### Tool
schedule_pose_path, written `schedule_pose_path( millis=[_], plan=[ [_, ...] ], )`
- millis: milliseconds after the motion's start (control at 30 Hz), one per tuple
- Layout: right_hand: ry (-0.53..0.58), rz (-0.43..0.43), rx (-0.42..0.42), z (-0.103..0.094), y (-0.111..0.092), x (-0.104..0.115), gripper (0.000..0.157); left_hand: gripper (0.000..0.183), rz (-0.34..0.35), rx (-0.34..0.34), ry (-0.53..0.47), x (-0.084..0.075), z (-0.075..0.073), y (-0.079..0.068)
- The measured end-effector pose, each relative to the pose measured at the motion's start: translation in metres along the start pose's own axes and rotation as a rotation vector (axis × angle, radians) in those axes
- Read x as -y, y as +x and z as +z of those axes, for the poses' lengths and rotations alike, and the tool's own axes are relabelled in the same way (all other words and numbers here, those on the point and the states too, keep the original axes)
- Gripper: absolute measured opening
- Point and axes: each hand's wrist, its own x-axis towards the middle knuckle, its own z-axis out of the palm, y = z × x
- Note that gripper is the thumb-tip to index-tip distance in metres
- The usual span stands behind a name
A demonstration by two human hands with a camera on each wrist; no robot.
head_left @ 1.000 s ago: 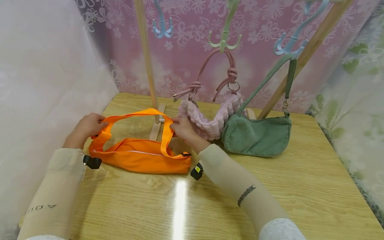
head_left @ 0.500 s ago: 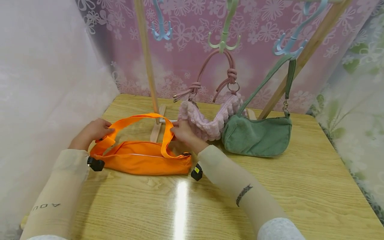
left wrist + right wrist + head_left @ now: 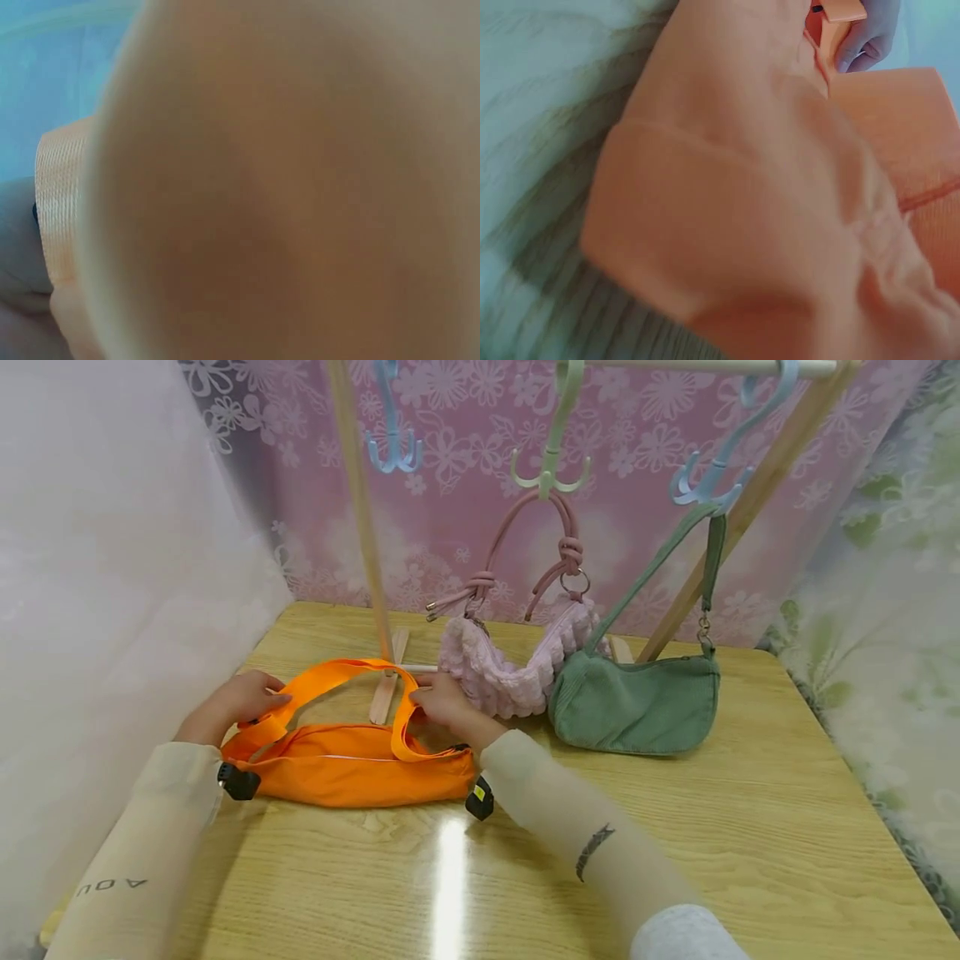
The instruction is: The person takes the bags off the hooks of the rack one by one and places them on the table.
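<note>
An orange fabric shoulder bag (image 3: 352,781) lies on the wooden table, its wide strap (image 3: 330,675) raised in an arch. My left hand (image 3: 242,700) pinches the strap's left side, thumb against the webbing. On the opposite side, my right hand (image 3: 447,703) grips the strap beside the pink bag. Blurred orange cloth fills most of the left wrist view, with a piece of webbing (image 3: 61,202) at the left edge. In the right wrist view the bag's end (image 3: 705,210) is close up, and the left hand (image 3: 874,37) shows at the strap beyond; the right fingers are hidden there.
A fluffy pink bag (image 3: 510,681) hangs by its handle from a green hook (image 3: 551,477). Right of it, a green corduroy bag (image 3: 637,706) hangs from a blue hook (image 3: 712,481). Another blue hook (image 3: 393,452) hangs at left. A wooden rack post (image 3: 360,518) stands behind the orange bag.
The strap's arch has come down lower and the hands sit slightly lower with it. My left hand has shifted a little right, my right hand slightly left. The head view has tilted slightly.
</note>
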Motion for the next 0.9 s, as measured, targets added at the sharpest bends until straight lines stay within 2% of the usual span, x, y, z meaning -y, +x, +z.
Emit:
schedule_pose_path(
  millis=[67,367,567,733,900],
  plan=[
    [0.028,0.015,0.014,0.0015,0.0007,0.0001,0.039,0.057,-0.007,-0.001,0.004,-0.0008,0.0001,-0.0005],
    [-0.11,-0.009,0.043,0.0006,0.0063,-0.0015,0.043,0.057,0.007,-0.004,0.0,0.0001,-0.0017,0.0019],
    [-0.137,-0.011,0.056,-0.0015,0.0062,-0.0006,0.048,0.059,0.029,0.019,0.012,-0.004,0.0016,0.0045],
    [-0.16,-0.009,0.13,-0.0036,0.0048,0.0008,0.052,0.062,0.053,0.04,-0.005,-0.0035,0.0016,0.0054],
    [-0.106,0.046,0.224,-0.006,0.002,0.0029,0.06,0.061,0.058,0.068,-0.06,-0.0033,0.0007,0.006]
  ],
)
